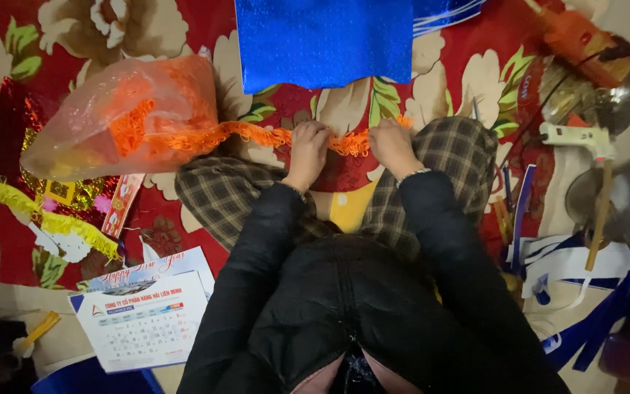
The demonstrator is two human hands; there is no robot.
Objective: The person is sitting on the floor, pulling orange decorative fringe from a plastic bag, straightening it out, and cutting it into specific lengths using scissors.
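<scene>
Both hands pinch the orange trim (257,135) against a red piece on the lap: left hand (308,149), right hand (391,146). A short stretch lies between them; most trim remains bunched in the bag (111,117), seemingly unused.

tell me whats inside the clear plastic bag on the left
The plastic bag holds bunched orange fringe trim; one strand runs out of it to the left hand and right hand. Anything beneath the bunch is hidden.
</scene>
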